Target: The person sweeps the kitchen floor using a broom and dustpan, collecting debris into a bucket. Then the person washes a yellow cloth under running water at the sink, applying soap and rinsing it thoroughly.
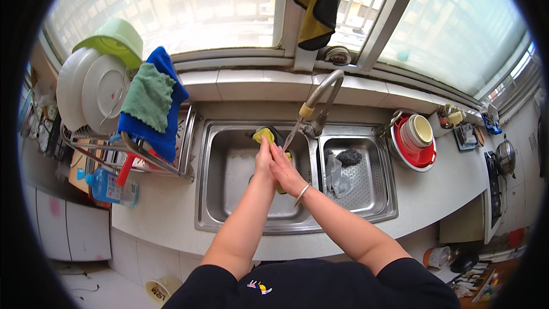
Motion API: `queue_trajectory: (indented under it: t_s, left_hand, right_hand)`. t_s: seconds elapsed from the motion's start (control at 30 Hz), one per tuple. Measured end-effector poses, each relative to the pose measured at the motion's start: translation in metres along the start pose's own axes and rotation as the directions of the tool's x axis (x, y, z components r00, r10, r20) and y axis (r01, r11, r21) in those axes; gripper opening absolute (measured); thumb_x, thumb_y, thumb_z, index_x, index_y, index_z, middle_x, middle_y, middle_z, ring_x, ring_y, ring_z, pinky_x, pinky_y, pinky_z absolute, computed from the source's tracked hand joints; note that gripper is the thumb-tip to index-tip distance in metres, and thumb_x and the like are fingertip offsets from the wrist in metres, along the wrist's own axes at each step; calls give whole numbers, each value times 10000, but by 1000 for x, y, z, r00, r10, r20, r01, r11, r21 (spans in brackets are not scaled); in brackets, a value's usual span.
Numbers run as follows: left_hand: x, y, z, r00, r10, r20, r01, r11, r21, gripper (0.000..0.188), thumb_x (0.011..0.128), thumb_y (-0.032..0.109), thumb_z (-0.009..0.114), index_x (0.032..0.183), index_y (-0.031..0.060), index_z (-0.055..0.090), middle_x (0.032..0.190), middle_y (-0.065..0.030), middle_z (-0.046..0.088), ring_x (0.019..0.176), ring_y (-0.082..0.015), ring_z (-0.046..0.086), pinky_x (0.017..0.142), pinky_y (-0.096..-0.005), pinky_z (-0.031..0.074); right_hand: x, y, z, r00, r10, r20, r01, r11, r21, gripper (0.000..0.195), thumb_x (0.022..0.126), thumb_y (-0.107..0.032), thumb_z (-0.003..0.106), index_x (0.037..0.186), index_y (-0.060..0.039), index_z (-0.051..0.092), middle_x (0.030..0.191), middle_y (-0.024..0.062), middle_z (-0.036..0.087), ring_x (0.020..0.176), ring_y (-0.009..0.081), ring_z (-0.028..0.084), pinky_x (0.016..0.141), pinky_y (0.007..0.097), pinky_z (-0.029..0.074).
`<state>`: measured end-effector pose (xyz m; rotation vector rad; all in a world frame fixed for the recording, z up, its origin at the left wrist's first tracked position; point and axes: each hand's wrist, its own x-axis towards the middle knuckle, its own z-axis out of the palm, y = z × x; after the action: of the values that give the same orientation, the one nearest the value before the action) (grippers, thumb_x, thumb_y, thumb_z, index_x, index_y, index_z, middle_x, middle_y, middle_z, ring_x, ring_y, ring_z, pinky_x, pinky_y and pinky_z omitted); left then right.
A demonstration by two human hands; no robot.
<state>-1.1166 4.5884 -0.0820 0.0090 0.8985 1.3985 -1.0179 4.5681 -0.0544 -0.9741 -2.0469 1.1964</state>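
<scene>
My left hand (pixel 264 159) and my right hand (pixel 286 169) press together over the large left basin of a stainless steel sink (pixel 227 197). Parts of a yellow cloth with a dark side (pixel 262 134) show beyond my fingertips and below my palms. It appears gripped between the hands, though most of it is hidden behind them. Water (pixel 293 134) runs from the curved metal faucet (pixel 327 81) onto my right fingers. A bracelet circles my right wrist.
The smaller perforated basin (pixel 364 195) contains a dark scouring pad (pixel 349 157) and clear plastic (pixel 341 182). To its right are nested bowls (pixel 414 137). At left stand a dish rack (pixel 150 165) with plates (pixel 105 90) and cloths, and a blue bottle (pixel 112 186). A yellow-and-black towel (pixel 317 13) hangs above.
</scene>
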Motion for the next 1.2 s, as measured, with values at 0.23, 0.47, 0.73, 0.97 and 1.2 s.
queue_trajectory:
  t_s: [0.23,0.47,0.73,0.97,1.2]
  left_hand:
    - [-32,-24,43,984,-45,170,62,993,-97,467,931,450,404,1227,93,452,1211,-43,512,1107,-178,474,943,-323,393]
    - [9,-20,-5,997,8,78,8,980,-199,467,908,464,446,1202,101,463,1183,-58,522,1075,-236,501,882,-388,437]
    - [-9,-10,4,931,-4,364,176,881,-440,303,934,269,406,1110,45,510,1060,-102,566,1001,-241,546,944,-442,388]
    - [-2,3,-63,977,-107,183,109,994,1,344,861,42,442,1196,116,457,1171,-125,535,1061,-316,534,898,-535,433]
    - [35,-14,-86,898,-410,162,433,888,-152,432,864,441,474,1154,125,525,1218,-74,528,1118,-311,502,921,-550,395]
  right_hand:
    - [28,74,-11,970,148,-195,-124,984,130,570,938,-376,354,1377,-22,268,1396,196,313,1295,323,291,1048,344,262]
    - [21,58,12,994,80,-70,-90,986,-143,537,949,-428,270,1403,-142,274,1446,183,234,1346,334,194,1077,366,210]
    - [-13,62,-15,739,627,247,-525,306,794,656,854,-647,337,1375,-249,332,1408,27,340,1290,255,313,1001,511,251]
    - [16,82,4,798,497,-341,-358,846,395,509,758,-159,654,1211,-9,480,1014,142,614,902,198,599,781,291,473]
    - [20,67,10,930,275,-245,-194,931,309,407,798,-244,608,1135,-41,505,1057,140,569,1012,242,537,873,349,419]
